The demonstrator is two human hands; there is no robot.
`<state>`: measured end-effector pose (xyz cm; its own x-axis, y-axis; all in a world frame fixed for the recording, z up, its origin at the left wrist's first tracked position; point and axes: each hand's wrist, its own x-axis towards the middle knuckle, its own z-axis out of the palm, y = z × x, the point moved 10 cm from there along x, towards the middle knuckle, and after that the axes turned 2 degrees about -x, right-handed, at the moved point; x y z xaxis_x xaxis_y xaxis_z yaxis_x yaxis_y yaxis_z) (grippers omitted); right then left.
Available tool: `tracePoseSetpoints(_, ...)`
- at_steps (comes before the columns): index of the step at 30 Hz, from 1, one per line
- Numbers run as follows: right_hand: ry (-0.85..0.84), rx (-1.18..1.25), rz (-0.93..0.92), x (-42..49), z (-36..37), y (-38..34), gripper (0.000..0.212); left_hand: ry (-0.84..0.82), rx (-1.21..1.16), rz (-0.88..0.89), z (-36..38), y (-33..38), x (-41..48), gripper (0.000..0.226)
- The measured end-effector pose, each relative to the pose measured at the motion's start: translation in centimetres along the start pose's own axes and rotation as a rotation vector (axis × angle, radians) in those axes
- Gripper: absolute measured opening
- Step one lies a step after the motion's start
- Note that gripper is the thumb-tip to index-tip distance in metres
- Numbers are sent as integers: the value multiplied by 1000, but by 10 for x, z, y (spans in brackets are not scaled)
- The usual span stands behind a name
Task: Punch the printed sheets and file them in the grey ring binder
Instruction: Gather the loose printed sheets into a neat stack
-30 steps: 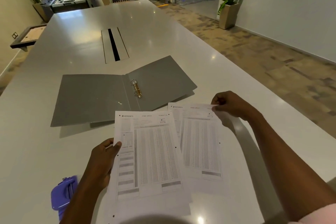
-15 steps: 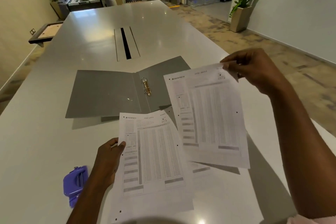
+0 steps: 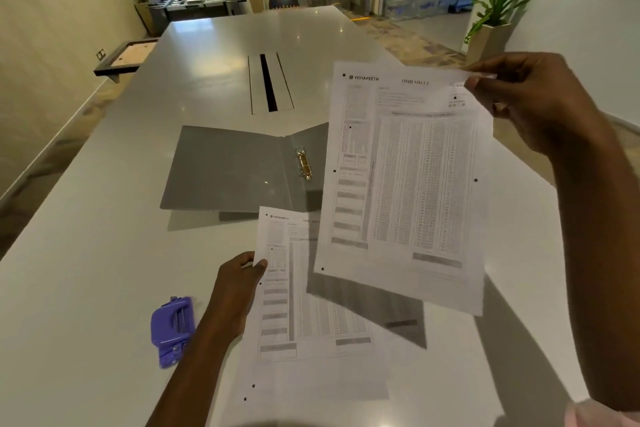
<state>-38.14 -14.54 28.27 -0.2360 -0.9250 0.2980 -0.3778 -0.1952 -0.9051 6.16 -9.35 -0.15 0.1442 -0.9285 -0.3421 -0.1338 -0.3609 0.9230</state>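
Matt grey binder [image 3: 228, 166] with shiny metal rings [image 3: 304, 163], paper sheets [image 3: 405, 184], glossy table [image 3: 104, 270], purple plastic punch [image 3: 171, 329].

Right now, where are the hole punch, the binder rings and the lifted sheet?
hole punch [image 3: 172, 331], head view, middle of its purple body.
binder rings [image 3: 304, 163], head view, on the metal clasp between the covers.
lifted sheet [image 3: 408, 184], head view, centre of its printed grid.

2 bare forearms [image 3: 588, 218] — a pale pink sleeve [image 3: 604, 414] edges the right arm.
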Motion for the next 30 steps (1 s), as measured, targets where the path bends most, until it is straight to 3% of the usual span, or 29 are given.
tracePoseSetpoints(7, -172, 88, 264, -28, 82, 97, 24, 10, 2, -11, 3, -2, 0, 33)
tracePoseSetpoints(12, -230, 68, 392, -72, 148, 160, 18, -9, -63, 0, 5, 0, -4, 30)
tracePoseSetpoints(16, -215, 8, 379, -87, 176, 182, 9, -36, -90, 13, 5, 2, -7, 27)
tracePoseSetpoints(25, -174, -58, 319, -86, 202, 186, 9, -50, -53, 31, 8, 9, -16, 28)
tracePoseSetpoints(29, -155, -76, 289, -87, 210, 180, 10, -42, -17, 40, 10, 13, -20, 7)
tracePoseSetpoints(30, -143, -75, 276, -86, 210, 181, 12, -36, -27, 44, 10, 15, -22, 12)
